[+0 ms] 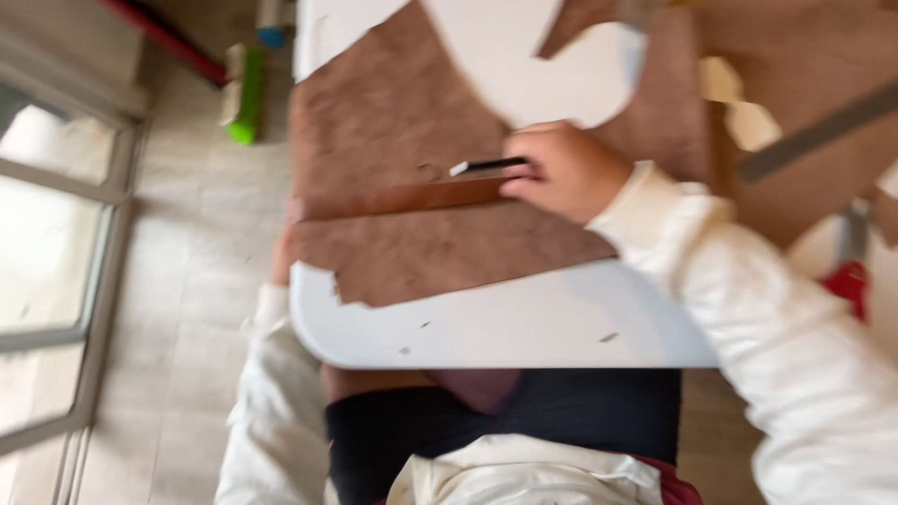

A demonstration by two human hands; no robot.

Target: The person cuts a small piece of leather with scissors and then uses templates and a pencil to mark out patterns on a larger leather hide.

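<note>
White-sleeved, the right hand point(561, 171) is closing its fingers point(524, 173) around a black-and-white marker point(486, 166), pressing a brown wooden strip point(402, 198) onto brown leather point(393, 122) lying on the white tabletop point(505, 327). Left hand point(281, 257) is gripping the tabletop's edge; its fingers are hidden.
</note>
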